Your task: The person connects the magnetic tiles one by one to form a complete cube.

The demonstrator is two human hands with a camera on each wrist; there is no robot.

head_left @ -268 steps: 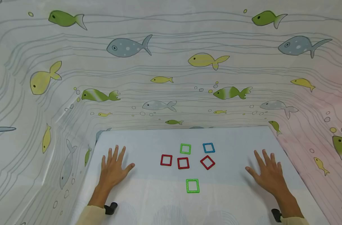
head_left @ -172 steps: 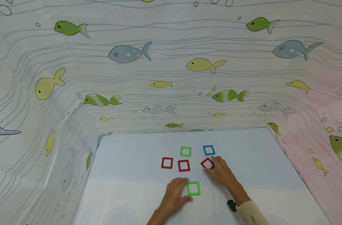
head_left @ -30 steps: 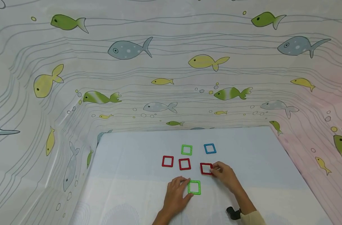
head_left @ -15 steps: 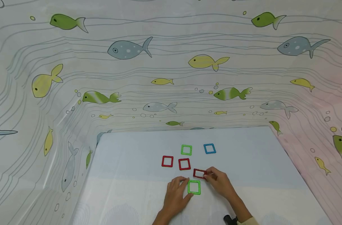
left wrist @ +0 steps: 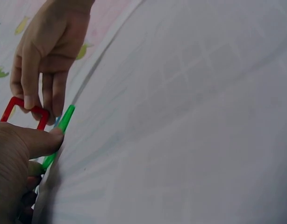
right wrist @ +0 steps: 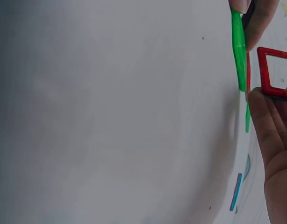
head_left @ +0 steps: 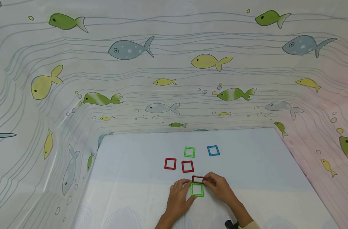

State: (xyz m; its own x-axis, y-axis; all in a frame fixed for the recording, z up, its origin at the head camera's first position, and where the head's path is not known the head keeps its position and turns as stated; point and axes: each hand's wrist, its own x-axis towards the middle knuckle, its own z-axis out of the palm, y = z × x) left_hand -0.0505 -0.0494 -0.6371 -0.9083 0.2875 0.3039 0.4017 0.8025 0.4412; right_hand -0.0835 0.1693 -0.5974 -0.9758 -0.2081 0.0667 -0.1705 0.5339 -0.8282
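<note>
A green square frame [head_left: 202,190] lies flat on the white table. My left hand [head_left: 177,197] holds it from the left, with the thumb at its near corner and fingertips at its far corner. My right hand [head_left: 220,188] pinches the right side of a red square frame [head_left: 193,179], which is tilted up along the green frame's far edge. The left wrist view shows the red frame [left wrist: 14,101] raised behind the green frame [left wrist: 65,120]. In the right wrist view the red frame [right wrist: 263,70] stands up between thumb and fingers, near the green frame [right wrist: 238,46].
Farther back on the table [head_left: 134,152] lie two more red square frames, the left one [head_left: 165,163] and the right one [head_left: 183,167]. Behind them are another green frame [head_left: 189,147] and a blue frame [head_left: 213,155]. A fish-patterned sheet [head_left: 174,95] surrounds the table.
My right hand has turned the red frame, tilted it up, and carried it left and nearer to the green frame's far edge. Earlier, my left hand came in from the left to the green frame.
</note>
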